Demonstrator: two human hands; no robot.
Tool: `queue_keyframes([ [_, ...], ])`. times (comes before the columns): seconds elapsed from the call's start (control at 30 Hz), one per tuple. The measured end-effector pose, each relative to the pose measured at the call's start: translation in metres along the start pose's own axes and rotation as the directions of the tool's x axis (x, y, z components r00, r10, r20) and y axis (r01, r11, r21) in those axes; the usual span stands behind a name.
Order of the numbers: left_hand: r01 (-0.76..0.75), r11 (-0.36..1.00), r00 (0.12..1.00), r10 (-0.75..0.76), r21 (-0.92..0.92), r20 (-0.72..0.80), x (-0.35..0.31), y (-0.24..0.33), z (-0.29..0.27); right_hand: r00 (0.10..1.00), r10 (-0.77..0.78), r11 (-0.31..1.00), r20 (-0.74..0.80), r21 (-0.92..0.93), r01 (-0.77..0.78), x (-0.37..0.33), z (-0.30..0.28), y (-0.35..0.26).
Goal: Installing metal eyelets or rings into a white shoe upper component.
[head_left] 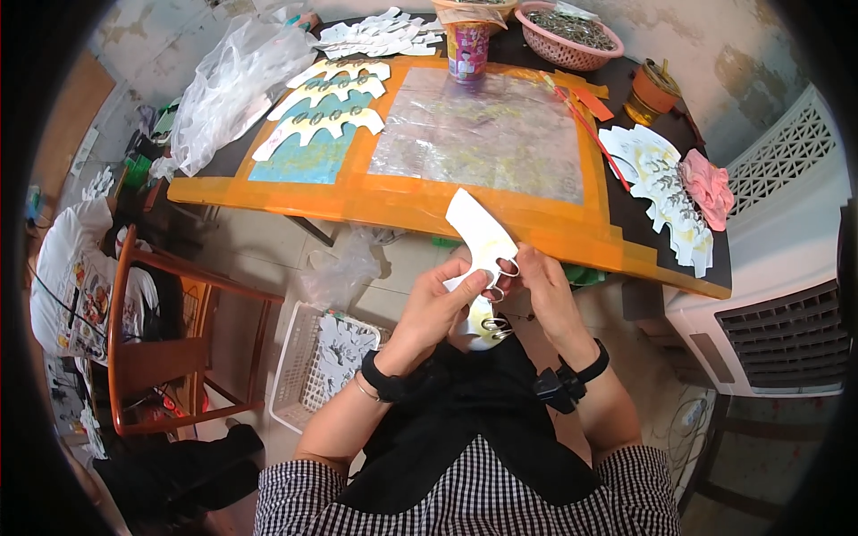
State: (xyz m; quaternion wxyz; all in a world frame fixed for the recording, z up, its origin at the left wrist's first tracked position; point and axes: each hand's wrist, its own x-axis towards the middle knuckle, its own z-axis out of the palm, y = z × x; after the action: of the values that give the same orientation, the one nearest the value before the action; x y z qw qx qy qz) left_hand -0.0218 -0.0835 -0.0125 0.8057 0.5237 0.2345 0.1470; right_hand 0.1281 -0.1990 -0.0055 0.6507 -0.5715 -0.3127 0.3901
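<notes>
Over my lap I hold a curved white scalloped piece (466, 219) with yellowish smears; it looks like stiff card or fabric. My left hand (438, 304) is closed on its middle, thumb on top. Fingers pinched, my right hand (547, 290) is at the scalloped edge, by a metal ring (508, 268) there; the fingertips are partly hidden. More metal rings (494, 329) hang at the piece's lower end. On the table (500, 213), similar scalloped pieces (326, 125) with rings lie on a blue patch at the left.
A purple cup (466, 58) stands behind a clear sheet. Around it are a pink basket (581, 58) of metal parts, a jar (645, 105), a red stick (608, 156), stacked ringed pieces (666, 210) and a pink cloth (706, 189). A white basket (284, 384) and wooden chair (156, 384) stand below left.
</notes>
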Motion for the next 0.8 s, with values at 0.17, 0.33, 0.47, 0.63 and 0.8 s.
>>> queue_keyframes([
  [0.17, -0.057, 0.998, 0.995, 0.059, 0.026, -0.076, -0.002, 0.001, 0.007, 0.996, -0.004, 0.995, 0.086, -0.102, 0.013, -0.008, 0.011, -0.006],
  [0.33, -0.118, 0.989, 0.981, 0.102, -0.086, -0.167, 0.000, 0.002, 0.013, 0.995, -0.024, 0.994, 0.092, -0.099, 0.033, -0.005, 0.007, -0.001],
  [0.47, -0.085, 0.992, 0.988, 0.072, -0.088, -0.137, 0.000, 0.011, 0.011, 0.996, -0.023, 0.983, 0.083, -0.181, 0.038, -0.009, 0.008, -0.004],
  [0.63, -0.020, 1.000, 1.000, 0.020, -0.009, -0.020, -0.007, 0.017, 0.006, 0.997, -0.077, 0.985, -0.005, -0.152, 0.076, -0.003, 0.005, -0.003],
  [0.8, -0.060, 0.980, 0.990, 0.034, -0.190, -0.140, -0.002, 0.017, 0.004, 0.993, -0.023, 1.000, 0.119, 0.021, 0.021, -0.002, 0.001, -0.003],
])
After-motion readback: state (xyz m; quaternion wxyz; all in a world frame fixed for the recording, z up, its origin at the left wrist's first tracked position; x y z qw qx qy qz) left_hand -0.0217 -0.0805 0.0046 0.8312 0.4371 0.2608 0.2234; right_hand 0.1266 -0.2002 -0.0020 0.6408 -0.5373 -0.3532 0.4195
